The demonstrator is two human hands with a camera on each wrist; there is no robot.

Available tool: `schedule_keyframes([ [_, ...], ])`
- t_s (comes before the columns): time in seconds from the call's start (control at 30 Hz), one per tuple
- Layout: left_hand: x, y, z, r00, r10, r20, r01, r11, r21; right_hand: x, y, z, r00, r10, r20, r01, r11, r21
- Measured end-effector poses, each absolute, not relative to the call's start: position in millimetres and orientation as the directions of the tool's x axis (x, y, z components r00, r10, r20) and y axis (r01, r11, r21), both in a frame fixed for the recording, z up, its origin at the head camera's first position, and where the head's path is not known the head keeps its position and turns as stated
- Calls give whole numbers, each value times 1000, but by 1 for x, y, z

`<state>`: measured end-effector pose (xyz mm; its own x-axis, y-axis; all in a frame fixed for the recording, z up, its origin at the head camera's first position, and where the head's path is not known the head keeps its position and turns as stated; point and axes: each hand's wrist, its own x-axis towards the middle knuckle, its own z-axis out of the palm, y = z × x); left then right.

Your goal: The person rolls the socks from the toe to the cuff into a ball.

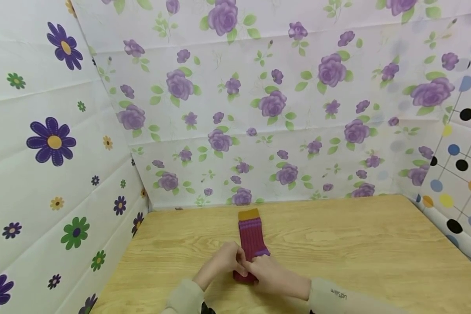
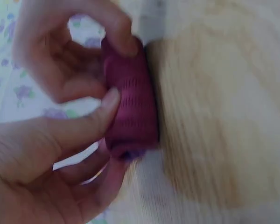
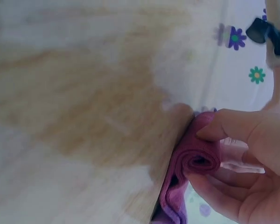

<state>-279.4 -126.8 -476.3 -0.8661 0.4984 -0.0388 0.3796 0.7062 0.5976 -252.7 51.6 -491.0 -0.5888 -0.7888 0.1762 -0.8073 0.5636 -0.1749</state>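
One knitted sock (image 1: 252, 235), maroon with a mustard cuff (image 1: 249, 214) and a purple heel patch (image 1: 262, 252), lies on the wooden desk (image 1: 349, 248), somewhat left of its middle; cuff flat and pointing to the desk's far edge, just short of it; the opposite end, on the person's side, is wound into a roll (image 3: 200, 161), its spiral layers visible from the right wrist. Left hand (image 1: 228, 257): pinching the roll, thumb laid on its outer face, fingers beneath; right hand (image 1: 272, 274): gripping the roll's other end between thumb and curled fingers; the two hands nearly touch over the sock. Both arms wear pale sleeves, the right sleeve (image 1: 341, 294) bearing small dark lettering. Behind the desk's far edge hangs a purple-rose sheet (image 1: 255, 126); along the left edge, a daisy-print sheet (image 1: 55, 183); by the right edge, a sheet with coloured dots (image 1: 457, 183).
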Motion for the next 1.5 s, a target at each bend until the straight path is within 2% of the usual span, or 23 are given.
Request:
schedule_keyframes([
  [0.1,-269,-124,-476,-874,486,29,414,711,568,-258,53,-493,-567,-793,222,-821,524,-225],
  [0.2,-260,-122,-477,-863,500,72,467,735,492,-262,55,-495,-563,-790,244,-822,506,-260],
  [0.37,-252,-122,-478,-807,579,120,583,747,320,-267,57,-497,-606,-768,207,-776,513,-367],
  [0.5,-249,-121,-475,-762,639,105,644,733,219,-270,58,-497,-643,-745,178,-732,530,-429],
  [0.7,-249,-119,-470,-736,675,49,674,723,153,-272,57,-495,-671,-722,168,-701,545,-459],
  [1.1,-261,-114,-474,-728,685,40,682,717,141,-281,56,-497,-726,-680,101,-576,522,-629],
  [1.5,-270,-117,-470,-752,658,-16,621,717,316,-277,55,-496,-750,-638,175,-616,578,-535],
])
